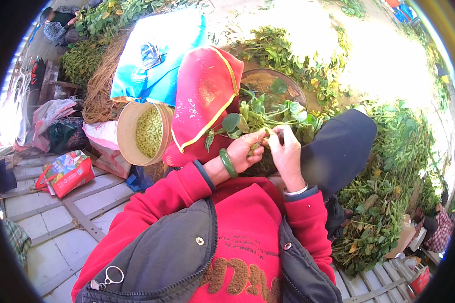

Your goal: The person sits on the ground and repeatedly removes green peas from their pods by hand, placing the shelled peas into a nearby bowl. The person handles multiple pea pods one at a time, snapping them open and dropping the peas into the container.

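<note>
My left hand (246, 147), with a green bangle on its wrist, is closed around the stem of a leafy green bean plant (256, 115). A few green pods show beneath its fingers. My right hand (288, 149), wearing a silver bracelet, pinches the plant beside the left fingertips; the exact bit it grips is too small to tell. The plant lies over my lap, next to a red cloth with yellow trim (208, 91) draped on my knee. To the left stands a tan plastic bucket (127, 136), tilted in view, holding green beans or pods (149, 130).
Behind the bucket lies a blue and white sack (155, 85) with a small dark packet (150, 55) on it. A red printed bag (69, 174) sits left. Heaped bean plants (379, 212) lie right. A round brown tray (294, 89) is ahead. Other people (58, 28) sit at the edges.
</note>
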`<state>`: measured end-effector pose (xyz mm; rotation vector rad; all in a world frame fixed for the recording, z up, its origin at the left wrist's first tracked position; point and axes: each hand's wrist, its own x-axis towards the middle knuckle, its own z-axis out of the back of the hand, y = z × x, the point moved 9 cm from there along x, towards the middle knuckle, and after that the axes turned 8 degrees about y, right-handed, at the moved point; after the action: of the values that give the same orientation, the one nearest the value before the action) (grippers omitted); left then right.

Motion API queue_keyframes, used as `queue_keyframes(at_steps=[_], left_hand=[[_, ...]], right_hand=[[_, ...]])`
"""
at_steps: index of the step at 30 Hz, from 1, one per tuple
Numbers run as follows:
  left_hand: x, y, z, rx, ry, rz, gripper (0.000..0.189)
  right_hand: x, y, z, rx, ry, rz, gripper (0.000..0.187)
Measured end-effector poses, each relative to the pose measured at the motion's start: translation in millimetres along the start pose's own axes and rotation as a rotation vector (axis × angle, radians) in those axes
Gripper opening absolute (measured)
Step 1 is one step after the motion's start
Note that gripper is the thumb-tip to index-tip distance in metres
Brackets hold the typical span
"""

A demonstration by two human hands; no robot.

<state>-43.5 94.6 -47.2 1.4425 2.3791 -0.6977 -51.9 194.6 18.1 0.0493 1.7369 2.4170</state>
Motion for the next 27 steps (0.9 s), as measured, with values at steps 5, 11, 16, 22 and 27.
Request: queue_keyframes(at_steps=[5,11,16,22,27], left_hand=[[8,2,3,0.056,0.074,-0.017,0.016],[3,-10,14,0.436,-0.061,-0.087,0.018],[0,-13,5,0.515,0.078,-0.015,0.019],[-1,-12,-1,0.607,0.102,0.024,0.017],[-3,-13,0,0.53,0.064,0.022,0.015]], right_hand=[[-15,0,-13,-0.125,0.13,-0.068,0.011],[-26,-29,-33,0.07,0.329,-0.214,0.013],[-28,-44,-44,0.304,0.416,-0.357,0.01],[-27,-43,-38,0.292,0.388,-0.333,0.012],[-20,-35,-25,0.046,0.242,-0.193,0.014]])
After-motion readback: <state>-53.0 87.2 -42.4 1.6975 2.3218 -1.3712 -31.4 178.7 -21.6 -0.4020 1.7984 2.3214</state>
